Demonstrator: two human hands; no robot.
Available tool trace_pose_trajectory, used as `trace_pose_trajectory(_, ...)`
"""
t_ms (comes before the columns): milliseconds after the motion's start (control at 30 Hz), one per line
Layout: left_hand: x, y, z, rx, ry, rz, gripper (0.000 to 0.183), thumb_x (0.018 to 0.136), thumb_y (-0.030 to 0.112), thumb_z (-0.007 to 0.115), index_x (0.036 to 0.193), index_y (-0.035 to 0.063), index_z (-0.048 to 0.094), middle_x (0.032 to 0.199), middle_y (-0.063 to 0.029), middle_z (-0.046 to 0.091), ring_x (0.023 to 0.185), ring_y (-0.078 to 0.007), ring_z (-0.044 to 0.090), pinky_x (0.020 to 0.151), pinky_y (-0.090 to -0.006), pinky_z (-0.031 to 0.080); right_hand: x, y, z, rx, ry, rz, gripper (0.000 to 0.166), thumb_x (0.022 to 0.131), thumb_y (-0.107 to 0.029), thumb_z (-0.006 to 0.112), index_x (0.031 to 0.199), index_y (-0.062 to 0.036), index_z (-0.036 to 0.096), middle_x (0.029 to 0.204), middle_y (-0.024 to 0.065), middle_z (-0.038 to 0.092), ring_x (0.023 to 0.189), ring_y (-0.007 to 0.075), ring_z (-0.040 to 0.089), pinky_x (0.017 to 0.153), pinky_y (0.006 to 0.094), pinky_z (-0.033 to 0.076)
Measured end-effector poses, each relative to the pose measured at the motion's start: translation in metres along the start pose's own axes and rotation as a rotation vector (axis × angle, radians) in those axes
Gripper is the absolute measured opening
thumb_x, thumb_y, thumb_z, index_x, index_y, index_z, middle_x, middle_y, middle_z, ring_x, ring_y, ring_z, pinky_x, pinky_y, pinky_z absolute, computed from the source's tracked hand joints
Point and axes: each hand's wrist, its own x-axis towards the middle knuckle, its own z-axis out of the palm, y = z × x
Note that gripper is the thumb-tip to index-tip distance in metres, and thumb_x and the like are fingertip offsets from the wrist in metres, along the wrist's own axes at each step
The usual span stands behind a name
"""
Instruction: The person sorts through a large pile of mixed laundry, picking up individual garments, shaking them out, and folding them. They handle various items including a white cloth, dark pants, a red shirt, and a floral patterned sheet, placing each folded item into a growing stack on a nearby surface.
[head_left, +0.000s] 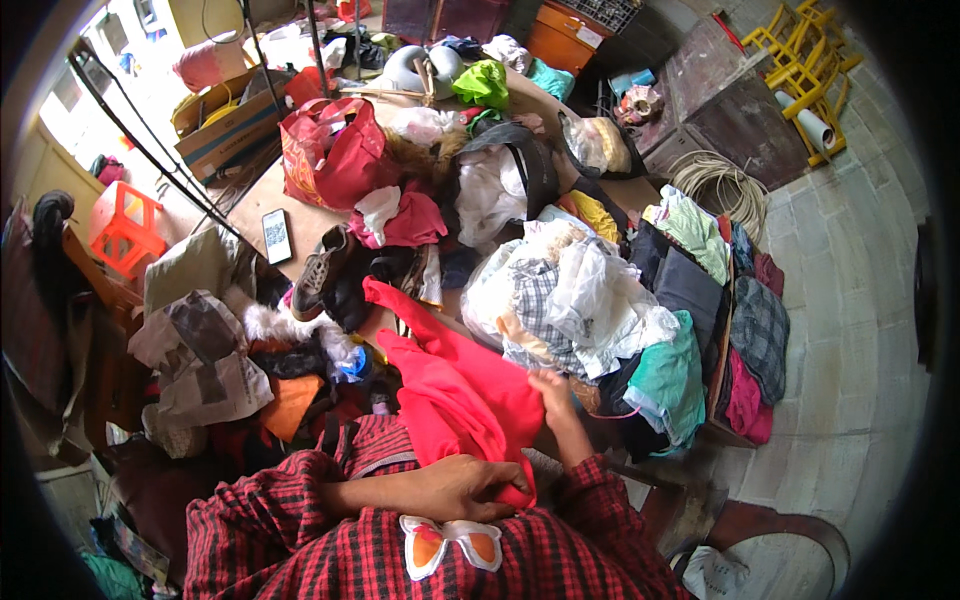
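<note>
A bright red cloth garment (465, 375) lies stretched from the table's near edge down to my lap. My left hand (487, 487) comes in from the left sleeve, low in front of my chest, with its fingers closed on the garment's lower edge. Higher and to the right, my right hand (555, 394) pinches the garment's right edge. Beyond the garment is a heap of white and checked clothes (570, 292). A worn lace-up shoe (321, 271) rests to the upper left, near a smartphone (277, 236) lying face up.
Folded clothes (686, 285) and a green-teal cloth (671, 382) lie to the right. A red bag (337, 161) and an open dark bag (510, 176) stand farther back. An orange stool (127, 225) is at left, a coiled cable (720, 184) at right. Crumpled fabric (202, 360) is piled at my left.
</note>
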Motion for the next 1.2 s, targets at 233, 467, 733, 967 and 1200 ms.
trace_pose_trajectory(233, -0.012, -0.007, -0.015, 0.134, 0.088, 0.247, 0.025, 0.082, 0.013, 0.062, 0.106, 0.008, 0.057, 0.081, -0.0139, 0.062, 0.073, -0.0306, 0.063, 0.063, -0.0379, 0.048, -0.038, -0.139, 0.056, 0.003, -0.173, -0.344, 0.018, 0.083, 0.0, 0.059, 0.101, -0.0038, 0.06, 0.092, -0.0013, 0.059, 0.085, 0.0052, 0.053, 0.08, 0.0187, 0.041)
trace_pose_trajectory(467, 0.006, -0.002, -0.06, 0.017, 0.483, 0.354, 0.019, 0.085, 0.003, 0.061, 0.104, 0.0044, 0.063, 0.088, -0.0092, 0.066, 0.081, -0.0125, 0.062, 0.074, -0.029, 0.049, -0.109, -0.201, 0.128, -0.15, -0.43, -0.429, 0.023, 0.084, -0.005, 0.066, 0.106, -0.0038, 0.059, 0.098, 0.0022, 0.063, 0.087, 0.0055, 0.057, 0.075, 0.0203, 0.047)
trace_pose_trajectory(733, 0.002, -0.01, -0.074, 0.128, 0.687, 0.376, 0.019, 0.074, -0.005, 0.068, 0.09, 0.0031, 0.063, 0.098, -0.0073, 0.062, 0.096, -0.0139, 0.057, 0.078, -0.0279, 0.048, -0.142, -0.228, 0.141, -0.392, -0.284, -0.605, 0.032, 0.081, -0.001, 0.067, 0.111, -0.0022, 0.055, 0.097, 0.0067, 0.066, 0.084, 0.0101, 0.062, 0.079, 0.0234, 0.05)
trace_pose_trajectory(967, 0.004, -0.02, -0.07, 0.055, 0.663, 0.38, 0.017, 0.076, -0.001, 0.07, 0.091, 0.0034, 0.063, 0.098, -0.0069, 0.061, 0.092, -0.0151, 0.059, 0.079, -0.0278, 0.048, -0.145, -0.235, 0.147, -0.541, -0.296, -0.663, 0.017, 0.082, -0.001, 0.067, 0.096, -0.001, 0.058, 0.087, 0.0014, 0.065, 0.077, 0.0059, 0.058, 0.07, 0.0204, 0.047)
trace_pose_trajectory(1200, 0.006, -0.024, -0.078, -0.354, 0.566, 0.289, 0.011, 0.085, 0.009, 0.066, 0.093, 0.0009, 0.063, 0.09, -0.0008, 0.064, 0.083, -0.0041, 0.056, 0.074, -0.0223, 0.048, -0.14, -0.234, 0.139, -0.638, -0.45, -0.75, 0.022, 0.081, -0.015, 0.07, 0.093, -0.0013, 0.058, 0.096, 0.0112, 0.061, 0.093, 0.019, 0.059, 0.082, 0.0292, 0.046)
